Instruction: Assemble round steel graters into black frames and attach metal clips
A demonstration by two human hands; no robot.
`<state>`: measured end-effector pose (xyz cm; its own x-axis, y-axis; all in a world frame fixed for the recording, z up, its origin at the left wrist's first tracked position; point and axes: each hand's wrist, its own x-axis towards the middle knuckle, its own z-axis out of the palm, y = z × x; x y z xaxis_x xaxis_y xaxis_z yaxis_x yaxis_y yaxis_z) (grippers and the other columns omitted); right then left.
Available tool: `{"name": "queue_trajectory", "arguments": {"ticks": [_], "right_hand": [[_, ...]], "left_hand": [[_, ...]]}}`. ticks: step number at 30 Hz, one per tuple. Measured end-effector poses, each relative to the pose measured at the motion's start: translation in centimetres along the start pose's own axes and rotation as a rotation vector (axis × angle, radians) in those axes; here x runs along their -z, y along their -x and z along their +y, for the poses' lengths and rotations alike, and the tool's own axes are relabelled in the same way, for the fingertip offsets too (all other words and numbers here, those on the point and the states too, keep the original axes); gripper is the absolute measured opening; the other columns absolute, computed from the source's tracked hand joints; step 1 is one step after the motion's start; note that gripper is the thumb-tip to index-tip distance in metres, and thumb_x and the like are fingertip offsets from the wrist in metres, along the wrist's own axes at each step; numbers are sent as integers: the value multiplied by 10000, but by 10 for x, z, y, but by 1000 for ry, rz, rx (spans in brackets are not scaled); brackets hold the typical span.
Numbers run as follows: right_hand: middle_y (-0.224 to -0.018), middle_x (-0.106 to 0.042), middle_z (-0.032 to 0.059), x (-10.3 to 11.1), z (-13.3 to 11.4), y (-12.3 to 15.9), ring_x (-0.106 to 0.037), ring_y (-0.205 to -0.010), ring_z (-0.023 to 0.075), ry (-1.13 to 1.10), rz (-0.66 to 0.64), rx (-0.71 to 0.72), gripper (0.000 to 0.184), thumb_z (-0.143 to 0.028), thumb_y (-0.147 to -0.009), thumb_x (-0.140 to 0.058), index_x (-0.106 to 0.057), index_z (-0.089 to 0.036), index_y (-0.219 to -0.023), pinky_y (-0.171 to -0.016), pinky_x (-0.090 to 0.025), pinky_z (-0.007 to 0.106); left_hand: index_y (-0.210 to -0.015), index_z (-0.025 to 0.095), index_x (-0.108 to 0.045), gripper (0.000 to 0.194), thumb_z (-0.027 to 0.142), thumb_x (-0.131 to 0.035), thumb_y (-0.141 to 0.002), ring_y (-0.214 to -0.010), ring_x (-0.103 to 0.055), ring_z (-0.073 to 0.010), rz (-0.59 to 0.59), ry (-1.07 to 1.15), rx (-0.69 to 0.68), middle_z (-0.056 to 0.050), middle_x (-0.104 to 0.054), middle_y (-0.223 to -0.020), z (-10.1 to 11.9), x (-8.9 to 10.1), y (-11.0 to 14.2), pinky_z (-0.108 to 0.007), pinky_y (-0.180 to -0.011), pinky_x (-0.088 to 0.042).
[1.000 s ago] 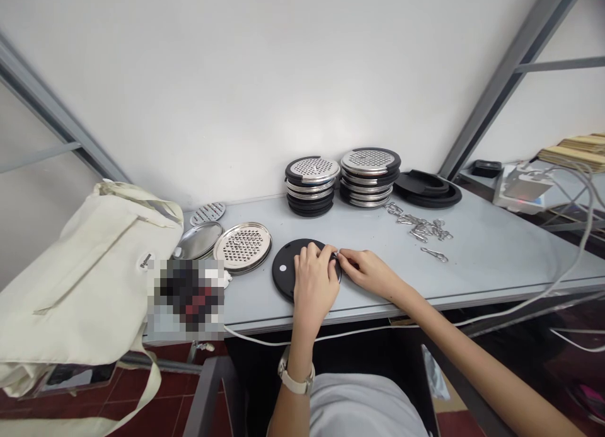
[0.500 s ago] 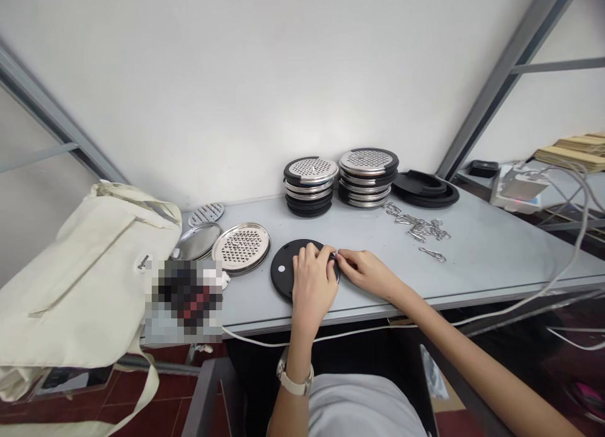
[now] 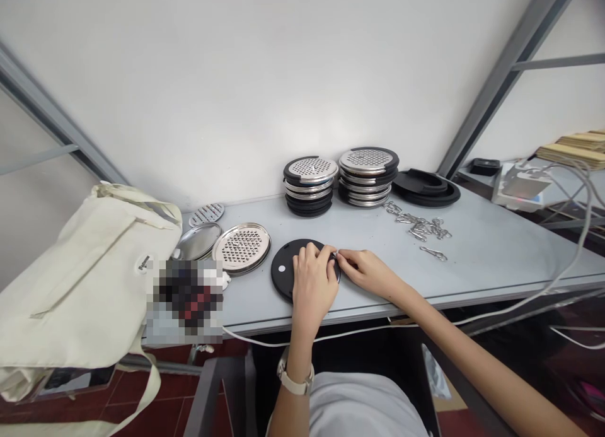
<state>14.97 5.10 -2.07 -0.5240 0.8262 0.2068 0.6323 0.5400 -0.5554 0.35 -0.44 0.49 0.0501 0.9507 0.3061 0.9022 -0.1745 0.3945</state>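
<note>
A round black plastic disc (image 3: 282, 282) with a white dot lies on the table near its front edge. My left hand (image 3: 314, 276), with a watch on the wrist, rests on top with bent fingers and holds it down. At the disc's right rim my right hand (image 3: 362, 270) is closed in a pinch; the small thing at its fingertips is mostly hidden. Left of the disc sit round metal grater plates (image 3: 242, 246). Several metal snap hooks (image 3: 418, 226) are heaped to the right, with a single snap hook (image 3: 433, 253) nearer me.
Two stacks of round graters, a left stack (image 3: 309, 191) and a right stack (image 3: 366, 181), stand by the wall. Black round trays (image 3: 425, 191) lie beside them. A cream bag (image 3: 89, 279) covers the table's left end. A white cable (image 3: 520, 296) runs along the front edge.
</note>
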Motion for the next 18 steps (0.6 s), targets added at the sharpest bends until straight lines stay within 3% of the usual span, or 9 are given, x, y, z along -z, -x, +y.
{"name": "queue_trajectory", "arguments": {"ticks": [18], "right_hand": [[-631,-618,23,0,0,0,-501,-533,134,12,-2,-8,354,-315,-953,-326,-572,-187,-733,-560,-338,233]], "left_hand": [[-1072,272,-560,217,203,-420,-921,-977,-472,-210,-8,4,-5,-40,-509,-981,0,0,0,-350,-868,-363]]}}
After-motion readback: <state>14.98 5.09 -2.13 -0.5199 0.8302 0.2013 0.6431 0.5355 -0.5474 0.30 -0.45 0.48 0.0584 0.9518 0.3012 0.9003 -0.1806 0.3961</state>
